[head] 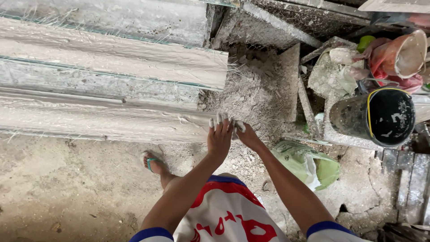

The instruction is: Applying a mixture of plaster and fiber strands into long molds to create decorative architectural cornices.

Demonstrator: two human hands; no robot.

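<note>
You only had the one head cam, pointed steeply down from close above your arms at the floor (pixel 67 197) by your feet.

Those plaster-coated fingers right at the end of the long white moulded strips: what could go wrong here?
1. Loose fibres bristle from the long white moulded plaster strips; they might prick the bare left hand or right hand.
2. The foot in an open green sandal stands on rubble-strewn concrete floor; a slip or stubbed toe seems possible.
</note>
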